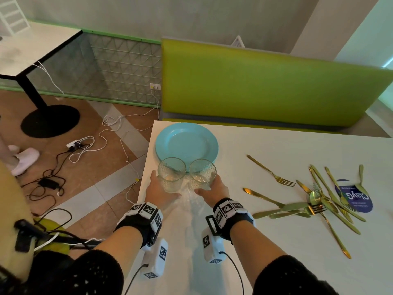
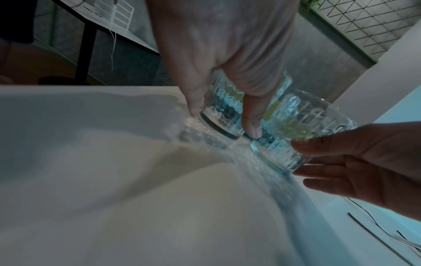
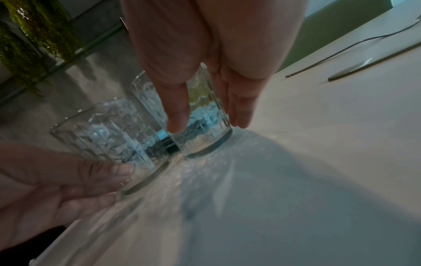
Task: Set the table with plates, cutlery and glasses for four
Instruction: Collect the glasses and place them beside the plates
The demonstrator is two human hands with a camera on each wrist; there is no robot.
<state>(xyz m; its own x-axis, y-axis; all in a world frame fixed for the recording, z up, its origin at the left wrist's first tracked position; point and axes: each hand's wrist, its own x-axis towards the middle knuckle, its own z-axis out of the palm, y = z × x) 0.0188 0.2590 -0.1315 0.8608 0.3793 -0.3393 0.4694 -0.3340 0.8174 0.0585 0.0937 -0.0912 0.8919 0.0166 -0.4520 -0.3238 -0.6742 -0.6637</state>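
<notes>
1. Holding two clear patterned tumblers side by side near the left end of the white tabletop (image 1: 276, 241), one in each hand; both upright, bases on or just at the surface, contact hard to judge.
2. Left hand (image 1: 158, 191): grip closed round the left glass (image 1: 171, 174); in the left wrist view thumb and fingers (image 2: 251, 115) reach down the wall to near the base; same glass seen there (image 2: 222, 111).
3. Right hand (image 1: 212, 192): grip closed round the right glass (image 1: 202, 173); in the right wrist view the fingers (image 3: 177, 111) lie down its front wall, others wrap the far side; glass (image 3: 205, 115) stands just beside the left one (image 3: 109, 129); whether the two touch cannot be told.
4. Just beyond the glasses: light blue plate (image 1: 187, 143) at the far left corner of the tabletop; the rims of both glasses overlap its near edge in the head view.
5. Right of the hands, well apart: one gold fork (image 1: 271, 171) lying alone; a gold knife (image 1: 262, 198) nearer the person.
6. Further right: loose heap of gold cutlery (image 1: 327, 201), forks, knives and spoons crossing one another; it partly covers a round blue sticker (image 1: 357, 199) on the tabletop.
7. Behind the tabletop: green bench seat back (image 1: 265, 86).
8. Floor at left: tangled cables (image 1: 85, 145); black pedestal base (image 1: 50, 121) of another table.
</notes>
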